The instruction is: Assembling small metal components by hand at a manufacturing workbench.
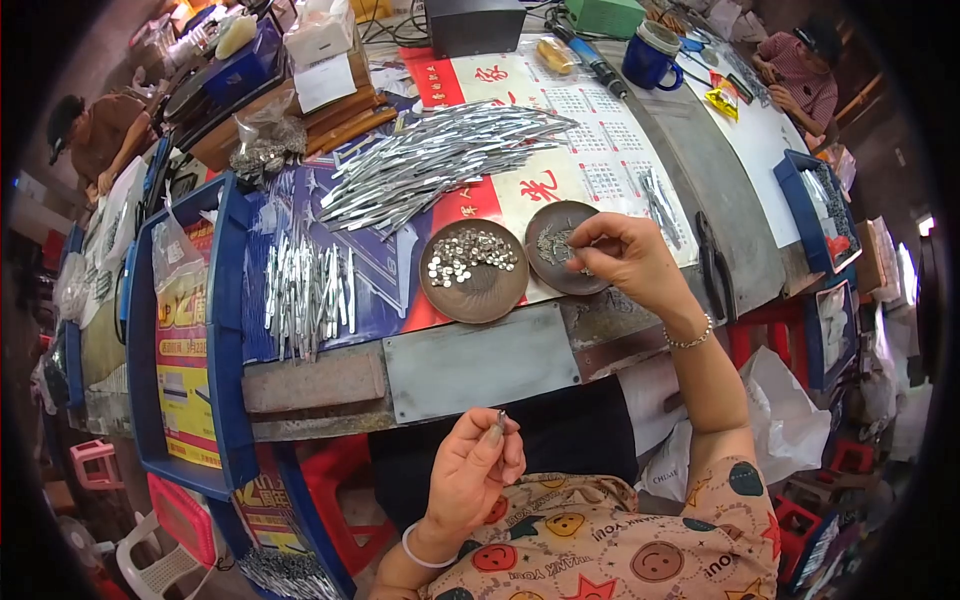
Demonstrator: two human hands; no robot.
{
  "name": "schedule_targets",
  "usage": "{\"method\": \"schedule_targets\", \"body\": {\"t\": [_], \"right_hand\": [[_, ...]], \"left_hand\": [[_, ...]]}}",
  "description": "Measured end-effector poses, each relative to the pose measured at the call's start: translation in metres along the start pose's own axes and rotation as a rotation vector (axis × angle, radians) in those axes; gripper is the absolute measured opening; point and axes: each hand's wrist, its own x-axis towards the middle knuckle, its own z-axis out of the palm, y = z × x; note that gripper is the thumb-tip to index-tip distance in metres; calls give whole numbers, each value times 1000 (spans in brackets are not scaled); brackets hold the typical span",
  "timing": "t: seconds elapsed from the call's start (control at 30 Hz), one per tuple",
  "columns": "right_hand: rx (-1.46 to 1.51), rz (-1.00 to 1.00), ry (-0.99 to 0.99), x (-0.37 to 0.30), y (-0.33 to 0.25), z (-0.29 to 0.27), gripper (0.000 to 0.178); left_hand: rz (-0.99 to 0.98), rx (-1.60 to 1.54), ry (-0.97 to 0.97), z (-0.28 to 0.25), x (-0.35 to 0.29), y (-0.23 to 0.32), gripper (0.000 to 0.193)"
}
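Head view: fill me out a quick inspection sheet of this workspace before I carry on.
Surface: worn grey workbench, partly covered by a red-and-white paper calendar sheet.
Job's things: round brown dish of shiny silver discs; second round brown dish of small metal pins; large heap of thin silver metal strips behind.
Clutter: dark blue mug, black-handled pliers.
Hands: left hand pinches a small grey metal piece; right hand is over the pin dish, its grip unclear.
Cables: dark cable near the black box; ends untraceable.
Surroundings: one person far left, another far right.
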Motion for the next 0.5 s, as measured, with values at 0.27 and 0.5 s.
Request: {"method": "schedule_targets", "body": {"t": [0.27, 0.5], "right_hand": [[333, 84, 13, -4, -1, 9, 9], [499, 106, -39, -6, 6, 11, 15]], "left_hand": [[-21, -42, 2, -2, 3, 1, 14], [-25, -71, 0, -3, 4, -1, 14]]}}
